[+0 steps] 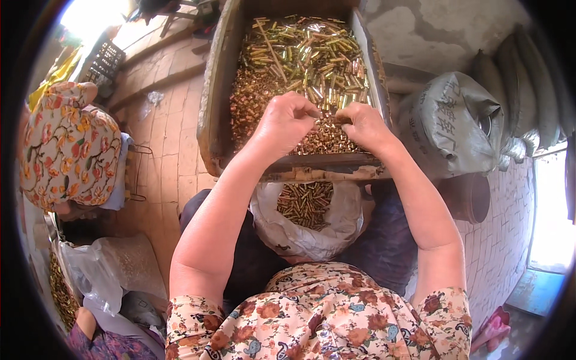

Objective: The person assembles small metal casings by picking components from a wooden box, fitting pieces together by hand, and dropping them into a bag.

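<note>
Both my hands are over the near part of a long, worn wooden box [207, 114]. My left hand [285, 123] has thumb and fingers pinched together; whatever it holds is too small to make out. Facing it, a short gap away, my right hand [367, 126] is also closed in a pinch, its contents hidden. Beneath them lie small copper-coloured metal pieces [327, 139]. Longer shiny brass-coloured tubes [327, 51] fill the far part, with a thin stick [271, 49] lying across them. Between my knees, a white sack [345, 225] holds more brass-coloured tubes [304, 201].
A full grey-white woven sack [429, 120] stands right of the box, by several more sacks [516, 84]. Behind it is a brown bucket [468, 198]. At left sits a person in a floral top [69, 147]; another person's purple sleeve [111, 342] shows lower left, beside clear plastic bags [96, 273].
</note>
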Available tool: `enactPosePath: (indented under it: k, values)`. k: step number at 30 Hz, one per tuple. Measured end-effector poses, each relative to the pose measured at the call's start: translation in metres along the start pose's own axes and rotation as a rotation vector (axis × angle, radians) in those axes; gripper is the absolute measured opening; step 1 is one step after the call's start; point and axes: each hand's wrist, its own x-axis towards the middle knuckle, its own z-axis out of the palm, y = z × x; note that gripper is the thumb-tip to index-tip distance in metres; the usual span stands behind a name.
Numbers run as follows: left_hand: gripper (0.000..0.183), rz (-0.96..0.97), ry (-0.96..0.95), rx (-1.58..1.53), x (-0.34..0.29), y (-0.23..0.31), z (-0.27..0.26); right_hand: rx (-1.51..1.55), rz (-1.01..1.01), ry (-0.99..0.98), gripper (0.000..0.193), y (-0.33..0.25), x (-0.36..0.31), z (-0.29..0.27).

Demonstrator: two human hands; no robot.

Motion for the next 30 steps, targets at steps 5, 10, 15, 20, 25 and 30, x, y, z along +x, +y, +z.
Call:
enactPosePath:
  k: [5, 10, 15, 20, 25, 30]
  values:
    - [0.013, -0.086, 0.004, -0.114, -0.005, 0.002, -0.006, 0.301, 0.086, -0.116, 0.03, 0.001, 0.009, 0.009]
    - [0.014, -0.124, 0.056, -0.211, -0.006, -0.001, -0.01, 0.438, 0.181, -0.105, 0.024, -0.008, 0.017, 0.017]
    - [0.015, -0.206, 0.135, -0.226, -0.01, 0.008, -0.011, 0.846, 0.296, -0.123, 0.022, -0.024, 0.023, 0.015]
    - [0.014, -0.184, 0.173, -0.325, -0.009, 0.002, -0.014, 0.946, 0.243, -0.035, 0.017, -0.037, 0.02, 0.011]
    - [0.012, -0.166, 0.203, -0.288, -0.011, 0.001, -0.016, 0.877, 0.206, 0.0, 0.017, -0.047, 0.014, 0.003]
    - [0.012, -0.154, 0.21, -0.361, -0.016, -0.001, -0.015, 0.804, 0.149, 0.041, 0.017, -0.061, 0.005, -0.001]
